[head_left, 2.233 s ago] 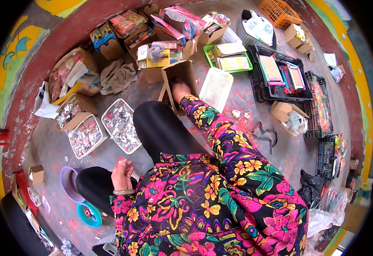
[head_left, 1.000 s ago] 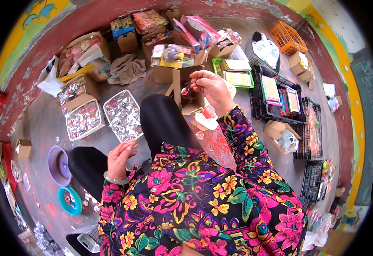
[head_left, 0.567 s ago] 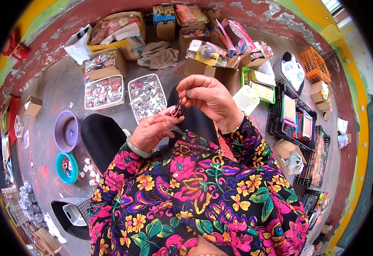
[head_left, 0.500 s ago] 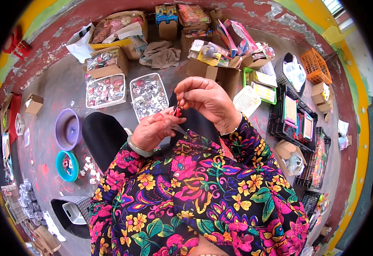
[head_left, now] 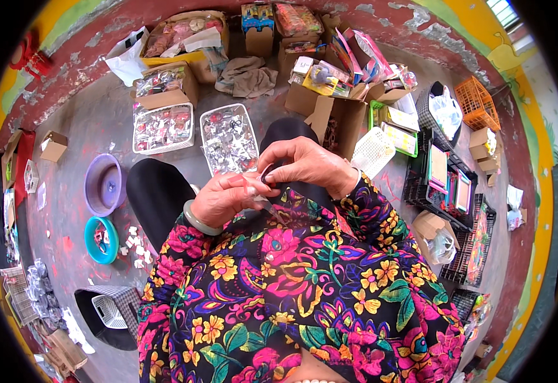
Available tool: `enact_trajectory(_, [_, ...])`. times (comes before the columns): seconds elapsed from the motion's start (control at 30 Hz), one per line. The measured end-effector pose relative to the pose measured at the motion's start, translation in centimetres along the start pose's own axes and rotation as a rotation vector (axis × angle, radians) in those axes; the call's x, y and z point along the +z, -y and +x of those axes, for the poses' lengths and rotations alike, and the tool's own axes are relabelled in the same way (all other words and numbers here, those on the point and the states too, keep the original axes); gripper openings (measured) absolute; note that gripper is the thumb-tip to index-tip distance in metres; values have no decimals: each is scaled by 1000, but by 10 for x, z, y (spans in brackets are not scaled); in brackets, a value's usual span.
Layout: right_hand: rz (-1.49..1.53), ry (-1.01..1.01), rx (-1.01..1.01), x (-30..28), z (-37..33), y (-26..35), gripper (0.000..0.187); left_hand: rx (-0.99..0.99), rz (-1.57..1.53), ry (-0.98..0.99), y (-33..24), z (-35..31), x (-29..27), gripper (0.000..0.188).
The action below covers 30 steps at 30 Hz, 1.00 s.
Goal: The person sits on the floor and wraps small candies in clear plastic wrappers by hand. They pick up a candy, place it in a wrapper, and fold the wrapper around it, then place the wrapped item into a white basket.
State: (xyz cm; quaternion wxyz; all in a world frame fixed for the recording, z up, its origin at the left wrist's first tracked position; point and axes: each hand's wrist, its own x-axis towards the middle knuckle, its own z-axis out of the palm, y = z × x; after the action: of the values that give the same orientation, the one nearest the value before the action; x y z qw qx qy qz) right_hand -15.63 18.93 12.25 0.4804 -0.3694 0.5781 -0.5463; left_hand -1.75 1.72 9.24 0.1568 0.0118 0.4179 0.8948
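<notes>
In front of my chest, above my lap, both hands meet with fingers pinched. My right hand (head_left: 309, 166) is closed on a small dark loop (head_left: 265, 173), which shows as a thin curved band at the fingertips. From the closed fingers of my left hand (head_left: 223, 199) hangs a small clear plastic bag (head_left: 270, 208). The fingertips of the two hands touch or nearly touch, and they hide most of the loop and the bag's mouth.
Beyond my knees stand a white basket (head_left: 254, 152) and another white basket (head_left: 136, 142), both full of small packets. To the left are a purple basin (head_left: 89, 185) and a teal bowl (head_left: 89, 246). An open cardboard box (head_left: 304, 102) and black crates (head_left: 413, 191) stand at right.
My right hand has come down toward the left, bringing the fingertips together. The small dark-and-red thing between them is now mostly covered, with only a dark band showing.
</notes>
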Motion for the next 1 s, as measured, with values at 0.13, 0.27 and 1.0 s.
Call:
enact_trajectory(0.13, [203, -96, 30, -3, 0, -6, 11, 23, -63, 10, 2, -3, -6, 24])
enact_trajectory(0.27, [329, -200, 53, -8, 1, -19, 11, 93, -117, -27, 3, -6, -8, 25])
enact_trajectory(1.0, [768, -190, 42, -7, -5, -38, 25, -41, -152, -292, -1, 0, -4, 24])
